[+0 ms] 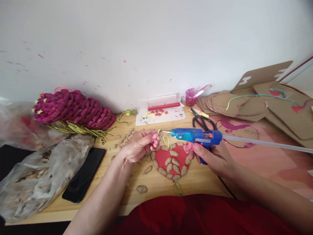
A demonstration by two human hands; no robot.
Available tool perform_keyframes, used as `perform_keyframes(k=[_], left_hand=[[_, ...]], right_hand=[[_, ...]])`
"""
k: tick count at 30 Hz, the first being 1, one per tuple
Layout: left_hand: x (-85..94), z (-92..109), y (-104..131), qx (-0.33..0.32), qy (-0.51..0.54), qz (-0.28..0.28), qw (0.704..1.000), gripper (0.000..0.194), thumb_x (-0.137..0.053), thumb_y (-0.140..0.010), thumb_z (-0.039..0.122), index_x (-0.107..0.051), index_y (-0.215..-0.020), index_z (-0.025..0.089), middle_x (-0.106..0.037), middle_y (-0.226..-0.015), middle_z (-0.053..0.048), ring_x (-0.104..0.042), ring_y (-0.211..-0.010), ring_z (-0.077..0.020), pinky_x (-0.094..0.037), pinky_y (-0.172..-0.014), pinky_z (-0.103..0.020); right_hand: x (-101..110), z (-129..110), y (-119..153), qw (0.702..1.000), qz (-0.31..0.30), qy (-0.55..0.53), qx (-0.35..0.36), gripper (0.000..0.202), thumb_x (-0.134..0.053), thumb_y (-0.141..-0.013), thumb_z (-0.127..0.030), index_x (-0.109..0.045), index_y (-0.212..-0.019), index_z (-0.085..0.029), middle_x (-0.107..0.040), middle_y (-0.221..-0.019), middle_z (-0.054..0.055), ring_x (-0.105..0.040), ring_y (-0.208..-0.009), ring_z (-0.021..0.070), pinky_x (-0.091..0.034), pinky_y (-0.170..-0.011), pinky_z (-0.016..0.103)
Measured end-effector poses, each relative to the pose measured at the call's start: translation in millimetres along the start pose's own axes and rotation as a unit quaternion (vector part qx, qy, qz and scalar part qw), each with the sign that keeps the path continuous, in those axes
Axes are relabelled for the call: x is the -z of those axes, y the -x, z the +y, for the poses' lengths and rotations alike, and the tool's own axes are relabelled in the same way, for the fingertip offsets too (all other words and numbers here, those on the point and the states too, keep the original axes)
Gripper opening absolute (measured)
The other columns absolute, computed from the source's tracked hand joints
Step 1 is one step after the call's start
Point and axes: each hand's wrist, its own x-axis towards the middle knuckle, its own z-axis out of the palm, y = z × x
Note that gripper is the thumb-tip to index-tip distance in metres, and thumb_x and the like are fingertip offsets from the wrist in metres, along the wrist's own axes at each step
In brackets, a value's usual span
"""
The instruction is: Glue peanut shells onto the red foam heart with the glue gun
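Observation:
My left hand pinches a peanut shell between thumb and fingers, above the table's middle. In my right hand is a blue hot glue gun, fingers wrapped round its handle. The gun's metal nozzle points left and meets or nearly meets the peanut shell; I cannot tell which. A clear glue stick sticks out of its back. Below both hands lies a red heart with peanut shells round its edge and several in its middle. A yellow cord loop shows at its top, and a yellow-green tassel at its bottom.
Loose peanut shells lie left of the heart. Farther left are a plastic bag, a black phone and stacked purple hearts. Behind are star cutouts on paper, a cup, black scissors and cardboard hearts.

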Motion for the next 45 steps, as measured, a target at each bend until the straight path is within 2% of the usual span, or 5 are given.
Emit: perform_keyframes(k=[5, 15, 28, 38, 45], left_hand=[[-1.6, -1.4, 0.4, 0.01, 0.02, -0.01, 1.0, 0.042, -0.096, -0.063, 0.04, -0.065, -0.067, 0.012, -0.06, -0.062, 0.0, -0.051, -0.057, -0.0065, -0.036, -0.052, -0.017], [-2.6, -3.3, -0.1, 0.021, 0.03, -0.012, 0.999, 0.039, -0.095, -0.064, 0.038, -0.068, -0.069, 0.011, -0.061, -0.063, -0.001, -0.052, -0.058, -0.0065, -0.038, -0.052, -0.016], [-1.8, -5.2, -0.1, 0.005, 0.038, -0.022, 0.999, 0.038, -0.094, -0.067, 0.038, -0.069, -0.068, 0.01, -0.061, -0.063, -0.003, -0.053, -0.058, -0.0071, -0.04, -0.051, -0.015], [-1.3, -6.1, -0.4, 0.004, 0.041, -0.027, 0.999, 0.037, -0.092, -0.07, 0.038, -0.068, -0.068, 0.01, -0.061, -0.064, -0.003, -0.052, -0.058, -0.0074, -0.04, -0.051, -0.015], [-0.5, -5.9, 0.2, 0.003, 0.038, -0.036, 0.999, 0.038, -0.091, -0.071, 0.039, -0.066, -0.068, 0.01, -0.059, -0.065, -0.003, -0.051, -0.059, -0.0077, -0.038, -0.051, -0.016]], right_hand=[[0.0, -1.9, 0.4, 0.999, -0.002, 0.031, 0.023, 0.031, -0.055, -0.102, -0.039, -0.06, -0.076, -0.024, -0.062, -0.07, 0.003, -0.063, -0.061, 0.018, -0.047, -0.051, 0.03], [-1.8, -0.6, 0.4, 0.998, 0.0, 0.054, 0.019, 0.025, -0.056, -0.101, -0.039, -0.061, -0.082, -0.023, -0.064, -0.078, 0.005, -0.061, -0.064, 0.0186, -0.052, -0.058, 0.033], [-1.2, -1.5, -0.9, 0.994, 0.008, 0.084, 0.062, 0.02, -0.055, -0.101, -0.027, -0.058, -0.081, -0.021, -0.062, -0.072, 0.002, -0.058, -0.062, 0.0147, -0.047, -0.055, 0.027], [-2.2, -0.9, -1.2, 0.996, 0.008, 0.064, 0.062, 0.021, -0.057, -0.101, -0.026, -0.06, -0.081, -0.02, -0.062, -0.073, 0.001, -0.06, -0.06, 0.0132, -0.047, -0.054, 0.025], [-2.3, 0.9, -0.8, 0.996, 0.033, 0.067, 0.054, 0.021, -0.063, -0.097, -0.031, -0.066, -0.079, -0.02, -0.064, -0.072, 0.002, -0.058, -0.06, 0.0143, -0.049, -0.055, 0.026]])
